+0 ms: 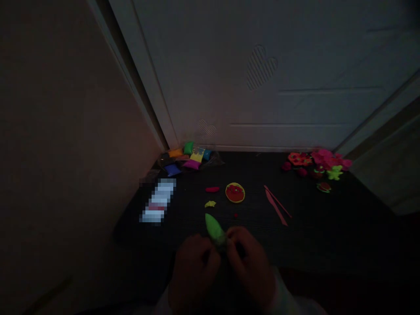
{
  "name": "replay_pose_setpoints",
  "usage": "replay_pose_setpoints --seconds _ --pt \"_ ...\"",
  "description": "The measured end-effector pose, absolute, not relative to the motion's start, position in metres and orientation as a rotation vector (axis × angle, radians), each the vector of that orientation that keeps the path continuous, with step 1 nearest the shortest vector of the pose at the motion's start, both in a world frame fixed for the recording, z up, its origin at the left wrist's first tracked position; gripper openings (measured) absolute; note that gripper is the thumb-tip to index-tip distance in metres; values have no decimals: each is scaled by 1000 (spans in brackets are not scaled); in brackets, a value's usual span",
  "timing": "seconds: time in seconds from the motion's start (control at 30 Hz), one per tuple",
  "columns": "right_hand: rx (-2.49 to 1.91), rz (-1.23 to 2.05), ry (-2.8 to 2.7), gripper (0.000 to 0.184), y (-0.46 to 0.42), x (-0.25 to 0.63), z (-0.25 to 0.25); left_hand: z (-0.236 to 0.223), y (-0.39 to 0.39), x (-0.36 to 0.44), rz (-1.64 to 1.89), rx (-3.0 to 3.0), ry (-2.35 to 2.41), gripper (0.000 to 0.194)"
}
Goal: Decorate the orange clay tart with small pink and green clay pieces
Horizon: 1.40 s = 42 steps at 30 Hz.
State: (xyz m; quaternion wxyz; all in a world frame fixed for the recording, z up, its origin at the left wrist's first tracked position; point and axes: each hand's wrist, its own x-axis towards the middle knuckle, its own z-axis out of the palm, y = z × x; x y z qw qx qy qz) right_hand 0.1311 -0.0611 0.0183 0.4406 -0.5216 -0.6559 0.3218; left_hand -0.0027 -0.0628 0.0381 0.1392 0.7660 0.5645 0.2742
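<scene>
Between my hands, above the near edge of the dark table, is a small bright green packet (214, 228) like the modelling clay packets at the back. My left hand (196, 264) is closed on its lower left side. The fingers of my right hand (250, 262) pinch its lower right end. Just beyond lie a yellow clay piece (210, 204), a red clay roll (212, 189) and a tiny red ball (236, 215). A round red clay disc with a yellow rim (235, 193) sits beside the roll. The scene is dim, so fingertip detail is hard to make out.
Several coloured clay packets (191, 164) lie in clear plastic at the back left. A lit, blurred-out phone (159, 200) is at the left. Two pink modelling tools (276, 205) lie right of centre. Pink, red and yellow clay shapes (324, 159) cluster at the back right, before a white door (213, 65).
</scene>
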Motion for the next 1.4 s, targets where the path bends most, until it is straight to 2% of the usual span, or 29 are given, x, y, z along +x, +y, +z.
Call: replay_pose_setpoints --seconds 0.07,0.13,0.23,0.3,0.5,0.57,0.77,1.17,1.4 --pt "-1310 789 -1607 13 -61 132 20 39 -63 -3 860 2252 1604 20" --pt "-1314 841 -1585 14 -61 133 22 38 -61 -7 911 2345 1484 6" --pt "-1272 1028 -1507 16 -63 136 25 34 -57 -16 847 2519 1285 52" --pt "-1236 1139 -1458 16 -65 138 27 29 -54 -22 810 2558 1243 58" --pt "-1217 1254 -1471 12 -68 147 36 26 -53 -26 909 2418 1168 34" --pt "-1226 1196 -1582 8 -68 151 42 28 -53 -25 900 2379 1142 33" --pt "-1340 1017 -1828 19 -65 156 53 32 -55 -19 934 2340 1108 29" --pt "-1333 1138 -2000 28 -59 162 44 20 -54 -27 819 2270 999 29" --pt "-1294 1044 -2169 21 -54 161 43 18 -57 -27 638 2160 1073 22"
